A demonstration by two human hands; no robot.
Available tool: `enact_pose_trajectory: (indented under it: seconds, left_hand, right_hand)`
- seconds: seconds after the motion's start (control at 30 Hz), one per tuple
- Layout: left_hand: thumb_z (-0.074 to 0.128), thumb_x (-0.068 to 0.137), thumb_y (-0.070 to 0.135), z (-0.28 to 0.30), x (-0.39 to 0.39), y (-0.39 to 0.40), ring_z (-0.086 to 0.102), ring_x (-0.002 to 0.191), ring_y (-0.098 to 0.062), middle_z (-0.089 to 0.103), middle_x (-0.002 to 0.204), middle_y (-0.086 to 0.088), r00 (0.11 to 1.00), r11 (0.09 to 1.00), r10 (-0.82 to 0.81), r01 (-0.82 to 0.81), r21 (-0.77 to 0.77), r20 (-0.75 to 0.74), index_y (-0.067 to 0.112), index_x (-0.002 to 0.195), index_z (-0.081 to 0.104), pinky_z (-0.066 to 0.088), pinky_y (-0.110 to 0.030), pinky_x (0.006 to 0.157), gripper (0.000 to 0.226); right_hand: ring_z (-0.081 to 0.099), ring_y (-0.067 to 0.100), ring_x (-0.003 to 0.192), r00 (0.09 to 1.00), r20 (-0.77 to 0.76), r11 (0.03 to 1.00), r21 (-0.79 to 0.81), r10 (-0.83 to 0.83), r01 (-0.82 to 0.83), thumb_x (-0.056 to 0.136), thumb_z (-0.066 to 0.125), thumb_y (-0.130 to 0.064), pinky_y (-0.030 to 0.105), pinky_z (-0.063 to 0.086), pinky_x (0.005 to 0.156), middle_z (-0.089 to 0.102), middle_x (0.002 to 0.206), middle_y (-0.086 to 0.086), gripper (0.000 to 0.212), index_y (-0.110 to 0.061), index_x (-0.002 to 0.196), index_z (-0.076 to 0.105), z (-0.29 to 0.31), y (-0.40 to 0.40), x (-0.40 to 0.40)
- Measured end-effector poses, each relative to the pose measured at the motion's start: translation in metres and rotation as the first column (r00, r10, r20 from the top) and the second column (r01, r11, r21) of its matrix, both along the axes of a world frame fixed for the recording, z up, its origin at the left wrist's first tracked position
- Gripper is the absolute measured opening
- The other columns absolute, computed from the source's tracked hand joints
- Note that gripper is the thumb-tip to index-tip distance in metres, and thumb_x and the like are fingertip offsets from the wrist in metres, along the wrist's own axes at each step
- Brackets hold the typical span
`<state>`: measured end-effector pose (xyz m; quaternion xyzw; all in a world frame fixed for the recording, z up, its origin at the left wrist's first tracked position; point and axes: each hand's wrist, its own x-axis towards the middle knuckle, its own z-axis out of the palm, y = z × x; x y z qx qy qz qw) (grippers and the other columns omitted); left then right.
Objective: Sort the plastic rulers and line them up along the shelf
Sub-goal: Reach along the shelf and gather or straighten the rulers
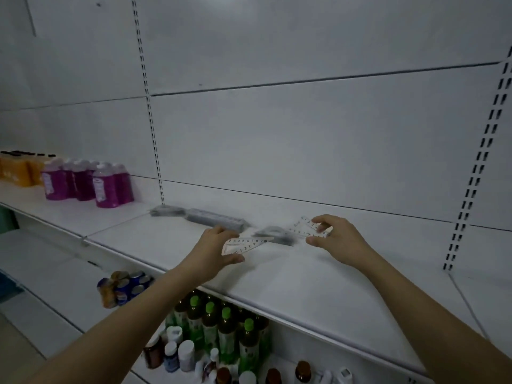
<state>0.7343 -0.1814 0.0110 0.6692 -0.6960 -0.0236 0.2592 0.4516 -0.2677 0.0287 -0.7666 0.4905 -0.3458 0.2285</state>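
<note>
My left hand [213, 252] pinches a clear triangular ruler [245, 244] by its short end, just above the white shelf [291, 275]. My right hand [336, 239] holds a second clear triangular ruler [309, 228] between thumb and fingers, a little further back and to the right. Between the two hands another clear ruler [273, 234] lies blurred on the shelf. Several straight rulers [199, 215] lie in a row along the shelf's back, to the left of my hands.
Purple bottles [91, 182] and orange packs [19, 169] stand at the shelf's left end. Below the shelf sit green-capped bottles [221, 328], cans [122, 286] and small jars [177, 353]. Slotted uprights run up the back wall.
</note>
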Motion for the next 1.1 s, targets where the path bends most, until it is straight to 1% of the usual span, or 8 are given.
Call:
enact_pose_trajectory:
  seconds: [0.13, 0.27, 0.43, 0.6, 0.7, 0.83, 0.93, 1.1]
  left_hand:
    - [0.075, 0.08, 0.037, -0.008, 0.002, -0.042, 0.041, 0.126, -0.02, 0.046, 0.134, -0.001, 0.998, 0.997, -0.064, 0.064, 0.039, 0.016, 0.02, 0.134, 0.052, 0.035, -0.03, 0.104, 0.061]
    - [0.077, 0.077, 0.034, -0.001, 0.003, -0.084, 0.047, 0.118, -0.02, 0.051, 0.126, -0.003, 0.989, 0.99, -0.141, 0.142, -0.009, 0.038, 0.018, 0.13, 0.056, 0.038, -0.028, 0.099, 0.059]
    - [0.075, 0.08, 0.033, 0.013, 0.028, -0.127, 0.045, 0.121, -0.018, 0.048, 0.132, -0.001, 0.976, 0.978, -0.202, 0.206, -0.036, 0.075, 0.021, 0.133, 0.053, 0.035, -0.026, 0.1, 0.059]
    - [0.076, 0.078, 0.032, 0.023, 0.107, -0.15, 0.05, 0.113, -0.019, 0.053, 0.125, -0.002, 0.974, 0.974, -0.224, 0.225, -0.028, 0.01, 0.021, 0.13, 0.054, 0.037, -0.024, 0.092, 0.057]
    - [0.077, 0.078, 0.031, 0.026, 0.17, -0.159, 0.053, 0.108, -0.018, 0.055, 0.125, -0.001, 0.977, 0.978, -0.207, 0.206, -0.028, -0.051, 0.021, 0.128, 0.055, 0.044, -0.03, 0.095, 0.055]
    - [0.077, 0.078, 0.031, 0.024, 0.249, -0.17, 0.055, 0.106, -0.017, 0.056, 0.125, 0.001, 0.982, 0.987, -0.16, 0.158, -0.02, -0.101, 0.023, 0.127, 0.055, 0.046, -0.031, 0.094, 0.055]
    - [0.078, 0.077, 0.035, 0.02, 0.304, -0.181, 0.055, 0.107, -0.016, 0.057, 0.124, 0.001, 0.989, 0.993, -0.119, 0.121, 0.013, -0.087, 0.023, 0.127, 0.056, 0.047, -0.027, 0.088, 0.057]
    - [0.078, 0.077, 0.034, 0.012, 0.365, -0.207, 0.055, 0.11, -0.018, 0.059, 0.126, -0.001, 0.997, 0.997, -0.041, 0.045, 0.068, -0.061, 0.023, 0.127, 0.055, 0.045, -0.028, 0.09, 0.056]
  right_hand:
    - [0.054, 0.01, 0.086, 0.996, 0.035, 0.996, 0.039, -0.077, 0.075, 0.08, 0.078, -0.031, 0.016, 0.038, 0.064, 0.06, 0.108, -0.004, 0.045, -0.022, 0.12, 0.059, -0.008, -0.021, 0.005]
    - [0.056, 0.007, 0.086, 0.988, 0.035, 0.988, 0.049, -0.147, 0.146, 0.079, 0.078, -0.034, 0.017, 0.039, 0.066, 0.061, 0.106, -0.008, 0.044, -0.024, 0.118, 0.061, -0.004, -0.034, 0.01]
    - [0.056, 0.001, 0.086, 0.978, 0.039, 0.978, 0.04, -0.205, 0.203, 0.079, 0.078, -0.035, 0.017, 0.04, 0.07, 0.062, 0.105, -0.008, 0.039, -0.028, 0.114, 0.063, 0.002, -0.043, 0.037]
    - [0.059, 0.006, 0.089, 0.974, 0.024, 0.974, 0.035, -0.223, 0.222, 0.079, 0.077, -0.036, 0.022, 0.042, 0.077, 0.063, 0.105, -0.009, 0.042, -0.026, 0.117, 0.062, 0.006, -0.055, 0.112]
    - [0.06, 0.007, 0.087, 0.979, 0.01, 0.978, 0.037, -0.205, 0.205, 0.079, 0.077, -0.036, 0.021, 0.044, 0.074, 0.062, 0.107, -0.008, 0.043, -0.026, 0.117, 0.06, 0.006, -0.066, 0.17]
    - [0.058, 0.004, 0.087, 0.983, 0.026, 0.983, 0.008, -0.181, 0.181, 0.08, 0.076, -0.035, 0.017, 0.041, 0.07, 0.062, 0.107, -0.008, 0.04, -0.026, 0.116, 0.06, 0.003, -0.078, 0.241]
    - [0.057, 0.002, 0.088, 0.986, -0.009, 0.985, 0.025, -0.168, 0.169, 0.081, 0.075, -0.035, 0.017, 0.04, 0.071, 0.06, 0.106, -0.01, 0.042, -0.027, 0.119, 0.059, 0.001, -0.087, 0.291]
    - [0.053, -0.003, 0.088, 0.983, -0.086, 0.987, -0.01, -0.159, 0.159, 0.082, 0.074, -0.039, 0.008, 0.036, 0.07, 0.06, 0.107, -0.012, 0.042, -0.028, 0.119, 0.06, 0.007, -0.104, 0.344]
